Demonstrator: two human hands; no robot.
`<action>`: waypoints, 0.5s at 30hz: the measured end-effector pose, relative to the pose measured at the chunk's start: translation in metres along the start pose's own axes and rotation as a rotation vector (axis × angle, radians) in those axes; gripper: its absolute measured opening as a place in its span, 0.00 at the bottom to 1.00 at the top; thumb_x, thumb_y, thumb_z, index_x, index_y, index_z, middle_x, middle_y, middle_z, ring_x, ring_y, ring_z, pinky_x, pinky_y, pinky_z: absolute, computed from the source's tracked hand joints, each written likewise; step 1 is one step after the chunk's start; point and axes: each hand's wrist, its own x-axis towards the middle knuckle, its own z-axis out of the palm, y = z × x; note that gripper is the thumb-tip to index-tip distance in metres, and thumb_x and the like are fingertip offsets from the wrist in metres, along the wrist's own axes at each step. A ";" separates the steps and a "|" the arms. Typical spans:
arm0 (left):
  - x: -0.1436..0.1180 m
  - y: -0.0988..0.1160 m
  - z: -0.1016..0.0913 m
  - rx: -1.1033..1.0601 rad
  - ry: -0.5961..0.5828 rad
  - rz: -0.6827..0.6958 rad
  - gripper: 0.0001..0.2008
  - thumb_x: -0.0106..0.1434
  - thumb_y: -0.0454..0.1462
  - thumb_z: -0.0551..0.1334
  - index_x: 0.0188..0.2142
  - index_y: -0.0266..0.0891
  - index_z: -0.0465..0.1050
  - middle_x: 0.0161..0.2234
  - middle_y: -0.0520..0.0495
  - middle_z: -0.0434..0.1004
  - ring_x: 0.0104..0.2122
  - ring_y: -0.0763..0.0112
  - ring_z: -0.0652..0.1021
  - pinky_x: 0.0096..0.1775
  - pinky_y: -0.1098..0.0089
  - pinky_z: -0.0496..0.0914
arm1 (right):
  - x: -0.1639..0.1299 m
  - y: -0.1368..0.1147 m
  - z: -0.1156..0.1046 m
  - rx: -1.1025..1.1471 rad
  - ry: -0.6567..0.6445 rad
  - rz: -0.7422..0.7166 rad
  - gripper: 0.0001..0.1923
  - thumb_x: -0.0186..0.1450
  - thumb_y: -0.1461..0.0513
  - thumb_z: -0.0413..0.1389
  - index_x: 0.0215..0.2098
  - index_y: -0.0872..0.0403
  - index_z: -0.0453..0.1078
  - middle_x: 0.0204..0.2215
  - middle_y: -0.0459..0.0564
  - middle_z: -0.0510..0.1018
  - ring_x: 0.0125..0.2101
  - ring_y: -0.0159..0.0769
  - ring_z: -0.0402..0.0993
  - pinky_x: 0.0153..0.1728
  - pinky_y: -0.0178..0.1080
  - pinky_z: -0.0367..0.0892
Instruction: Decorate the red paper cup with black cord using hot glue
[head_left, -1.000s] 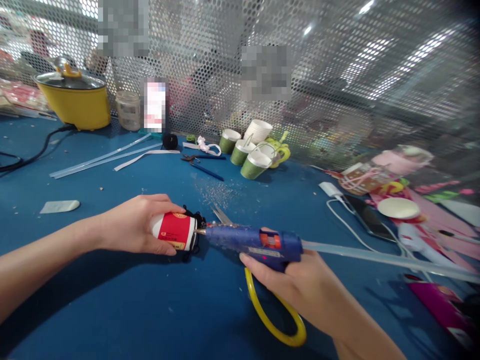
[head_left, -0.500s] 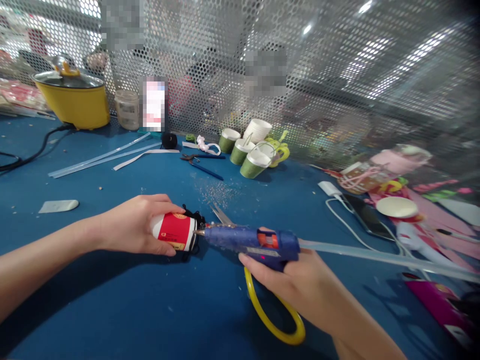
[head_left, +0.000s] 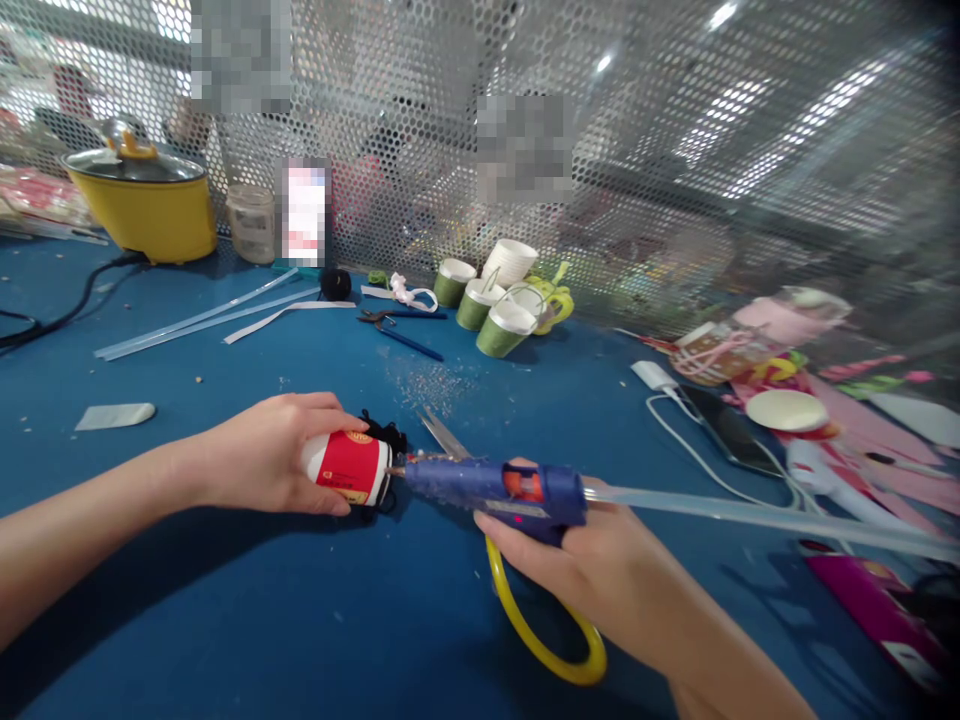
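In the head view, at centre left of the frame, the left hand grips a red-and-white paper cup lying sideways on the blue tabletop. The right hand, lower centre, is closed around a blue glue gun whose nozzle touches the cup's end, over yellow-handled scissors.

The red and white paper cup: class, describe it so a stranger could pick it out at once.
On the blue table, look near the front edge, where the left hand holds a red and white paper cup lying on its side, against the nozzle of a blue glue gun. The other cups, at the mesh screen, are green.
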 end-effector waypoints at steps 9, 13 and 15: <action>-0.001 0.002 -0.001 0.033 -0.013 -0.010 0.24 0.50 0.47 0.62 0.46 0.42 0.66 0.37 0.46 0.70 0.32 0.68 0.73 0.33 0.71 0.66 | 0.004 -0.007 -0.005 0.055 -0.051 0.096 0.10 0.60 0.62 0.49 0.27 0.49 0.71 0.18 0.46 0.75 0.21 0.36 0.72 0.25 0.36 0.67; -0.001 0.002 0.000 0.028 -0.004 -0.004 0.24 0.50 0.47 0.62 0.46 0.42 0.67 0.37 0.46 0.70 0.32 0.68 0.73 0.33 0.71 0.65 | 0.006 -0.008 -0.005 0.056 -0.069 0.097 0.11 0.60 0.63 0.48 0.27 0.49 0.71 0.18 0.46 0.75 0.21 0.35 0.72 0.24 0.35 0.67; -0.001 0.002 0.000 0.027 -0.002 -0.006 0.24 0.49 0.47 0.62 0.46 0.41 0.67 0.37 0.46 0.70 0.32 0.68 0.73 0.33 0.71 0.66 | 0.006 -0.008 -0.005 0.026 -0.084 0.075 0.12 0.61 0.62 0.47 0.27 0.49 0.71 0.18 0.46 0.75 0.21 0.35 0.71 0.24 0.35 0.66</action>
